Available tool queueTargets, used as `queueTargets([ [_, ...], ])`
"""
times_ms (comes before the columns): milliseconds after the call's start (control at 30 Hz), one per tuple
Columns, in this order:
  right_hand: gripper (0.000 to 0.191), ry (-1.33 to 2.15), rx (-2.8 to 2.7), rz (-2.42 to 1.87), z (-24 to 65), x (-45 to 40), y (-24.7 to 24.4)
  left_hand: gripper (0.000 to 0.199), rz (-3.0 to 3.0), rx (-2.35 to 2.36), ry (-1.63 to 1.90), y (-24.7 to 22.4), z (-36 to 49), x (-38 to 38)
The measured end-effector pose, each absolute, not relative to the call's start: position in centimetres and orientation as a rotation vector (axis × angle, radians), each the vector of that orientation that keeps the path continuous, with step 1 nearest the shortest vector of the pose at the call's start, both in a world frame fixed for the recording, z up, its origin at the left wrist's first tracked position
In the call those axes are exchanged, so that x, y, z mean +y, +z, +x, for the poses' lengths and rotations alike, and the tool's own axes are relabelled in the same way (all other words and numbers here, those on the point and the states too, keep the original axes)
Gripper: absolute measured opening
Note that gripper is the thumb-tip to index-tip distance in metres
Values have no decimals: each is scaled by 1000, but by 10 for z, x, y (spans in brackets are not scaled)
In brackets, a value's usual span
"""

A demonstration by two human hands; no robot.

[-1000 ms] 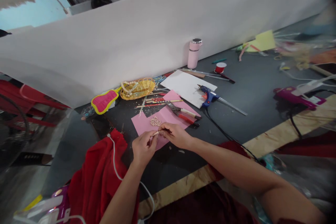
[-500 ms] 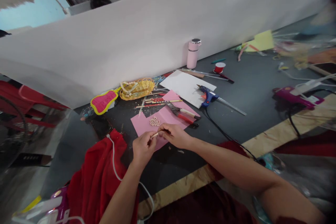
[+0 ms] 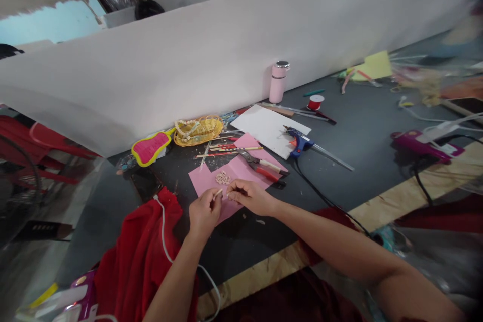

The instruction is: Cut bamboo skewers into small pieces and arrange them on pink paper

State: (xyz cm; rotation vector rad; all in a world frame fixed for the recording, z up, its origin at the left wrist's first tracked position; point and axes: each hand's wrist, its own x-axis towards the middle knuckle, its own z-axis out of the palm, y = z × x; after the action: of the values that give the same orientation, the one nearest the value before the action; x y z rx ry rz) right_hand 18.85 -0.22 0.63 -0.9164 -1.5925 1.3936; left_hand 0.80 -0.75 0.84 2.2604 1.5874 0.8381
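1. Left of the pink paper and on the near side of it, a red cloth lies bunched, with a white cable running over it.
2. Beyond the paper's left corner is a pink, yellow-edged paddle-shaped thing.
3. Behind the paper, to its left, stands a yellow wicker basket with a beaded strand in it.
4. Over the paper's near left edge, the left hand is closed to a pinch, thumb and fingers holding a slim pale stick, its tip showing.
5. On the paper, just past the fingertips, sits a small heap of short pale pieces.
6. Behind the paper's middle lie several thin sticks.
7. Above the paper's near part, the right hand has thumb and fingers nearly together on a tiny pale bit, just apart from the stick.
8. Across the paper's right side lie red-handled pliers.
9. Behind and right of the paper is a white sheet, with a blue glue gun over its right edge.
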Motion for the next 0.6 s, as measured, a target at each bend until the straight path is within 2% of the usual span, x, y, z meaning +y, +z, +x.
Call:
queueTargets([
  [167, 14, 1309, -1600, -923, 188, -3, 7, 29, 2259, 1518, 846, 12, 8, -9],
  [367, 16, 1203, -1642, -956, 190, -1, 4, 28, 2334, 1207, 1012, 6, 8, -6],
  [600, 19, 1079, -1747, -1031, 190, -2, 7, 23, 2314, 1271, 956, 3, 6, -6],
])
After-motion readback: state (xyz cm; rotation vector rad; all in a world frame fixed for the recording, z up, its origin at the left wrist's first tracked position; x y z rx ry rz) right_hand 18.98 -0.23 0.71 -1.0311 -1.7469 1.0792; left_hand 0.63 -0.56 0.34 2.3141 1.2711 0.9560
